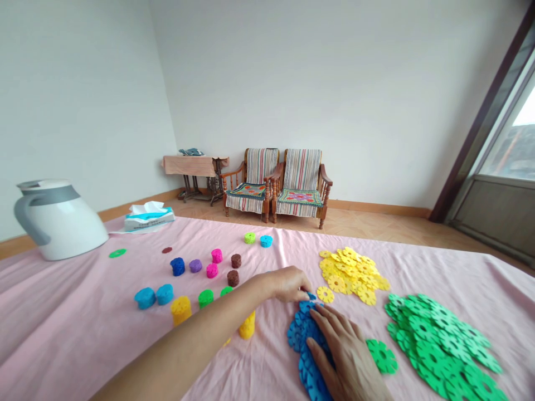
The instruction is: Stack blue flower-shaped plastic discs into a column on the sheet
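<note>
A pile of blue notched discs [311, 379] lies near the front of the pink cloth. My right hand [345, 351] rests over it, fingers stretched out flat on the discs. At the pile's far end, my left hand [290, 284] has its fingers pinched on a blue disc [309, 297]. A yellow pile of discs [346, 270] spreads beyond my hands, and one loose yellow disc [325, 294] lies near my left fingertips. Right of my right hand are a single green disc [382, 356] and a large green pile [438, 340].
Short stacks in several colours, such as a dark blue stack [177, 267] and a yellow stack [181, 311], stand to the left, some partly behind my left forearm. A white jug [69, 223] and a tissue box [149, 218] sit at the far left. Two chairs are beyond.
</note>
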A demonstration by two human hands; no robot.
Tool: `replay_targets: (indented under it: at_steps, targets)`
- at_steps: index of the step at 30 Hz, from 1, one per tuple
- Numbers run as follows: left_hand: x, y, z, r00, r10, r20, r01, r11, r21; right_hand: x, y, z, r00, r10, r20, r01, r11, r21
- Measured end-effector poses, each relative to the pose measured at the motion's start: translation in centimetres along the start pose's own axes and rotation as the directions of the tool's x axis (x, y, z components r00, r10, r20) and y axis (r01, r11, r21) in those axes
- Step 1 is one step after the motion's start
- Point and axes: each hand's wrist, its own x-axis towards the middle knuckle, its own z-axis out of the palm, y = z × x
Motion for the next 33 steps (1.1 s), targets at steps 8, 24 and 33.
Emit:
replay_targets:
  at_steps: [8,24,33]
  targets:
    - [-1.8,-3.7,-2.0,0.845,-0.382,-0.374,0.368,0.923,-0.111,0.1,-0.1,-0.1,1.0,0.002,0.012,-0.002,1.0,0.007]
    - [-5.2,-7.5,-0.1,0.716,-0.615,-0.329,0.563,0.788,-0.248,0.3,-0.4,-0.4,0.997,0.032,0.07,-0.033,0.999,0.007]
    - [-6.5,-5.7,-1.2,0.874,-0.377,-0.307,0.363,0.926,-0.106,0.2,-0.6,-0.8,0.997,0.035,0.074,-0.036,0.999,0.021]
